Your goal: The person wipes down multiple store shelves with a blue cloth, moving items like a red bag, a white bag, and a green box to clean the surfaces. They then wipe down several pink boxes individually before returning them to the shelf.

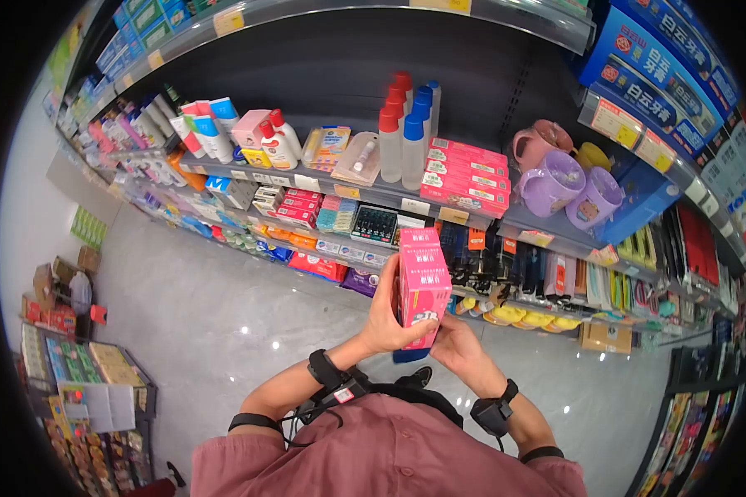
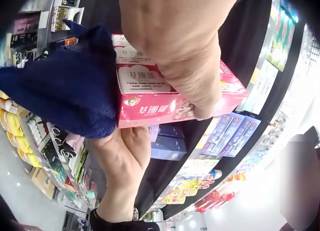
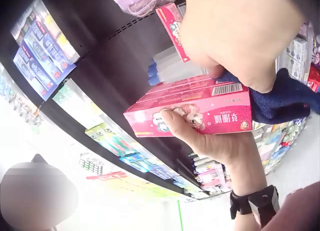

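Observation:
My left hand (image 1: 384, 321) grips several pink printed cartons (image 1: 423, 286) stacked together in front of my chest, its thumb across their near face. In the right wrist view that thumb (image 3: 182, 128) lies over a cartoon picture beside the printed lettering. My right hand (image 1: 462, 346) is at the other side of the cartons, fingers partly hidden behind them. It holds a navy blue cloth (image 2: 65, 85), which hangs by the end of the cartons in the left wrist view. Only a bit of the cloth shows beneath the cartons in the head view.
A shelf ahead bears more pink boxes (image 1: 466, 178), clear bottles with red caps (image 1: 389, 145) and blue caps (image 1: 413, 153), and purple mugs (image 1: 553, 184). White bottles (image 1: 280, 145) stand further left. Lower shelves carry packaged goods. Grey tiled floor (image 1: 249, 331) lies below, with a display stand (image 1: 99, 373) at left.

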Available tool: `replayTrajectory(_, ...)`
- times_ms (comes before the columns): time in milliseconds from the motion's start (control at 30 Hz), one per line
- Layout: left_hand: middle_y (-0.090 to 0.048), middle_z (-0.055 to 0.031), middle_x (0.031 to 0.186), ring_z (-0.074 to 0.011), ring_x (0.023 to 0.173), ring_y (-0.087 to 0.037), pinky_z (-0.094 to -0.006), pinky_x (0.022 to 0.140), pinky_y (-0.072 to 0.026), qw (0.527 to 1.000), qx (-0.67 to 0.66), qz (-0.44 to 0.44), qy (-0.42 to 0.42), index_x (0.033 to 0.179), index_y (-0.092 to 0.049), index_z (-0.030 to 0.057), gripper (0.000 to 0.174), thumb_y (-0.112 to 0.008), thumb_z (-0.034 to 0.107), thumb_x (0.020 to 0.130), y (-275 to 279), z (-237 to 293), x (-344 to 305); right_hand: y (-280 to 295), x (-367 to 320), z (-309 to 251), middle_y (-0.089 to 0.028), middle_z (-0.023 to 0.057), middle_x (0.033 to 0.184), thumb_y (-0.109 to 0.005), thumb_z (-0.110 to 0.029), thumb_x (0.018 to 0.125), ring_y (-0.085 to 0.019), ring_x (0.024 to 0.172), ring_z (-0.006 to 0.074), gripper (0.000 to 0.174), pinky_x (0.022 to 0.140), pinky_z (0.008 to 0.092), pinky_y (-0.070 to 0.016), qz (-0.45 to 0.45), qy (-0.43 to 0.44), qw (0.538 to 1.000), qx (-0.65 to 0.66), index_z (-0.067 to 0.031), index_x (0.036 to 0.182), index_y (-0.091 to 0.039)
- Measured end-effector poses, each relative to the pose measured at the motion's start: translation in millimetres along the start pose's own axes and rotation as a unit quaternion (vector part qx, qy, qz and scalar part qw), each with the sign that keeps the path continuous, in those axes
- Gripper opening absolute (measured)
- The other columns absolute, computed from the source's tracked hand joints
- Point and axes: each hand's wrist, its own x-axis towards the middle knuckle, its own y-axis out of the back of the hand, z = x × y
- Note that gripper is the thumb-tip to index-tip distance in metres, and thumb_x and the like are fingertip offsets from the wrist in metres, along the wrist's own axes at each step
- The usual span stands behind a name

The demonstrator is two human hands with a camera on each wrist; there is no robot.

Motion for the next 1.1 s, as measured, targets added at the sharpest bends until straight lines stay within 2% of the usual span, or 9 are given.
replayTrajectory(167, -0.034, -0.0222, 0.123, -0.0321, 0.115, -0.037, -0.0395, 0.097, -0.0297, 0.988, 0.131, 0.080, -0.027, 0.129, -0.018, -0.0064, 0.101, -0.079, 0.027, 0.056, 7, -15, 3, 22, -7, -15, -0.051, 0.0113, 0.119, -0.043, -0.021, 0.091, -0.049, 0.111, 0.0242, 0.036, 0.094, 0.0393, -0.0401, -0.022, -0.111, 0.993, -0.046, -0.0028, 0.122, -0.041)
replayTrajectory(267, -0.040, -0.0207, 0.110, -0.0342, 0.102, -0.042, -0.0404, 0.089, -0.0349, 0.927, 0.332, 0.128, -0.117, 0.124, -0.024, -0.0049, 0.093, -0.079, 0.025, 0.055, 40, 4, 35, 30, -18, -31, -0.051, 0.0109, 0.119, -0.043, -0.021, 0.091, -0.050, 0.109, 0.0240, 0.036, 0.093, 0.0389, -0.0402, -0.055, -0.135, 0.989, 0.002, -0.0027, 0.122, -0.042)
replayTrajectory(367, -0.043, -0.0239, 0.103, -0.0367, 0.097, -0.045, -0.0441, 0.086, -0.0362, 0.859, 0.451, 0.231, -0.074, 0.120, -0.029, -0.0093, 0.090, -0.077, 0.034, 0.057, 83, -6, 68, 66, -20, -48, -0.052, 0.0100, 0.118, -0.044, -0.018, 0.090, -0.052, 0.106, 0.0243, 0.033, 0.092, 0.0405, -0.0396, -0.091, -0.037, 0.992, 0.078, -0.0037, 0.120, -0.045)
replayTrajectory(433, -0.044, -0.0273, 0.104, -0.0391, 0.097, -0.045, -0.0450, 0.086, -0.0363, 0.857, 0.454, 0.243, 0.025, 0.116, -0.033, -0.0105, 0.087, -0.076, 0.037, 0.057, 111, -2, 102, 81, -23, -46, -0.052, 0.0111, 0.118, -0.041, -0.018, 0.090, -0.052, 0.105, 0.0253, 0.034, 0.092, 0.0427, -0.0394, 0.026, 0.058, 0.995, 0.072, -0.0047, 0.121, -0.044)
replayTrajectory(700, -0.044, -0.0254, 0.108, -0.0362, 0.101, -0.046, -0.0440, 0.082, -0.0420, 0.804, 0.561, 0.145, 0.135, 0.109, -0.036, -0.0099, 0.086, -0.075, 0.043, 0.054, 156, -18, 232, 69, -35, -32, -0.050, 0.0138, 0.122, -0.032, -0.032, 0.090, -0.051, 0.106, 0.0303, 0.045, 0.091, 0.0462, -0.0385, 0.072, 0.176, 0.977, 0.101, -0.0048, 0.125, -0.042)
replayTrajectory(767, -0.044, -0.0223, 0.109, -0.0332, 0.105, -0.045, -0.0446, 0.082, -0.0416, 0.772, 0.602, 0.117, 0.164, 0.110, -0.037, -0.0108, 0.090, -0.074, 0.048, 0.053, 153, -23, 254, 63, -34, -31, -0.045, 0.0146, 0.127, -0.029, -0.035, 0.091, -0.046, 0.112, 0.0314, 0.049, 0.095, 0.0464, -0.0347, -0.060, 0.173, 0.947, 0.265, -0.0050, 0.127, -0.040)
replayTrajectory(900, -0.044, -0.0234, 0.114, -0.0351, 0.110, -0.043, -0.0453, 0.088, -0.0389, 0.729, 0.664, 0.022, 0.165, 0.116, -0.037, -0.0105, 0.102, -0.070, 0.062, 0.052, 155, -42, 279, 7, -30, -21, -0.041, 0.0135, 0.131, -0.028, -0.036, 0.091, -0.042, 0.117, 0.0304, 0.049, 0.099, 0.0453, -0.0303, 0.025, 0.276, 0.937, 0.212, -0.0055, 0.127, -0.041)
replayTrajectory(1033, -0.038, -0.0294, 0.122, -0.0389, 0.116, -0.038, -0.0479, 0.092, -0.0348, 0.755, 0.636, -0.021, 0.159, 0.124, -0.028, -0.0146, 0.119, -0.063, 0.073, 0.051, 162, -67, 288, 3, -20, -10, -0.040, 0.0089, 0.133, -0.029, -0.033, 0.091, -0.038, 0.121, 0.0281, 0.046, 0.103, 0.0436, -0.0239, 0.027, 0.372, 0.883, 0.284, -0.0067, 0.126, -0.043)
replayTrajectory(1100, -0.035, -0.0317, 0.125, -0.0404, 0.119, -0.035, -0.0476, 0.093, -0.0344, 0.760, 0.629, -0.047, 0.160, 0.126, -0.025, -0.0157, 0.124, -0.062, 0.075, 0.050, 165, -68, 292, 47, -9, 4, -0.041, 0.0082, 0.132, -0.029, -0.034, 0.091, -0.038, 0.120, 0.0268, 0.046, 0.104, 0.0436, -0.0224, -0.042, 0.369, 0.917, 0.145, -0.0075, 0.126, -0.043)
